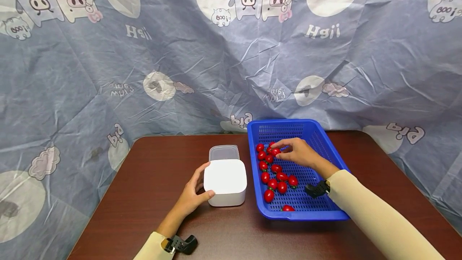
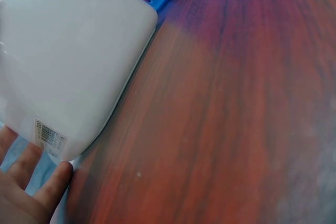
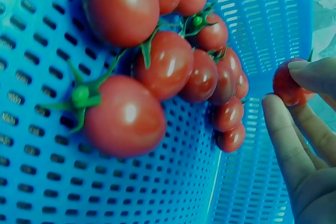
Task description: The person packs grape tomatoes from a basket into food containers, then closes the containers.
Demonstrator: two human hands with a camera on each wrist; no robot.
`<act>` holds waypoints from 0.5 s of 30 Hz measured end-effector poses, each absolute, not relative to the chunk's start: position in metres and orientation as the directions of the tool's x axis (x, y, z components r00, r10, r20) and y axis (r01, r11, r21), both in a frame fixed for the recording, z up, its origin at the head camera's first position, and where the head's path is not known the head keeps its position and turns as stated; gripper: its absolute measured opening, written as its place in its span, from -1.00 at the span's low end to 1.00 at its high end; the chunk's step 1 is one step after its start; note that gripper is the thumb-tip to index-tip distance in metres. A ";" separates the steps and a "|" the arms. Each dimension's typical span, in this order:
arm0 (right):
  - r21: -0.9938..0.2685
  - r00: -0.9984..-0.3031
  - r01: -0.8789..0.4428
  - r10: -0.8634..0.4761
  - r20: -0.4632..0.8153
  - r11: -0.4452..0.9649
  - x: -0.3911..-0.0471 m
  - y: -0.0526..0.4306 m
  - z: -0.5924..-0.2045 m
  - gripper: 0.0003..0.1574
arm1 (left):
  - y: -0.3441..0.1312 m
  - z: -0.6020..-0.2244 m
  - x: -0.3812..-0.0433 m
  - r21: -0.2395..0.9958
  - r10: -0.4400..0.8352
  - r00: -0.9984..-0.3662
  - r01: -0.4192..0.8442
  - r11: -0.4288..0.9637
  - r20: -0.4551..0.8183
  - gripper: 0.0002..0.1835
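My right hand (image 1: 298, 152), over the far left part of the blue plastic basket (image 1: 303, 215), pinches a cherry tomato (image 3: 287, 83) between thumb and fingers. Several more cherry tomatoes (image 3: 126, 116) lie in the basket below and beside it, mostly along its left side, some with green stems. To the left of the basket is a white, rounded-square container (image 1: 226, 200) on the table. Spread along its left side, my left hand (image 1: 193, 191) touches it with the fingertips and has the thumb at the near corner. A barcode label (image 2: 50, 136) shows near these fingers.
A clear plastic lid-like piece (image 1: 223, 152) lies just behind the white container. The dark wood table (image 1: 151, 171) has rounded far corners. Behind it hangs a grey-blue printed cloth (image 1: 202, 67), close to the basket's far rim.
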State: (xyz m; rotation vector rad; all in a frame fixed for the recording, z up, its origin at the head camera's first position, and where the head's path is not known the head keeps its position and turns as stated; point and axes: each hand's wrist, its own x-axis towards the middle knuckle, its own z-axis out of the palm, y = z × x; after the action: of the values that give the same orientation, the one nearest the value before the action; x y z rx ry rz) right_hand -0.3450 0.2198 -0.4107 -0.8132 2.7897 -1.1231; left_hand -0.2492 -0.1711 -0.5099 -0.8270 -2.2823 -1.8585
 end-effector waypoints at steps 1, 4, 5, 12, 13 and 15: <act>-0.653 -0.859 -0.465 -0.481 0.172 0.598 -0.345 0.219 -0.410 -0.62 | -0.171 -0.510 -0.249 0.884 0.351 -0.851 0.453 0.115 0.391 -0.09; -0.658 -0.851 -0.480 -0.491 0.188 0.580 -0.344 0.216 -0.407 -0.61 | -0.170 -0.510 -0.250 0.884 0.348 -0.850 0.455 0.107 0.395 -0.09; -0.662 -0.849 -0.483 -0.493 0.192 0.573 -0.343 0.215 -0.407 -0.61 | -0.170 -0.510 -0.250 0.884 0.348 -0.850 0.455 0.105 0.396 -0.09; -0.663 -0.843 -0.499 -0.488 0.224 0.558 -0.340 0.206 -0.401 -0.61 | -0.170 -0.511 -0.250 0.877 0.346 -0.847 0.466 0.118 0.404 -0.09; -0.663 -0.842 -0.503 -0.489 0.230 0.555 -0.339 0.204 -0.400 -0.60 | -0.170 -0.510 -0.250 0.877 0.345 -0.848 0.465 0.122 0.402 -0.09; -0.669 -0.840 -0.505 -0.489 0.235 0.546 -0.337 0.201 -0.399 -0.61 | -0.170 -0.510 -0.250 0.876 0.345 -0.849 0.465 0.129 0.400 -0.09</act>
State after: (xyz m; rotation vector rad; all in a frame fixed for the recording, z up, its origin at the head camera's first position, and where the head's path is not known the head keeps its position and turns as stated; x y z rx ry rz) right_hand -0.3370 0.2012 -0.3989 -0.8942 2.7801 -1.2135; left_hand -0.2500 -0.1703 -0.5100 -0.8227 -2.2834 -1.8340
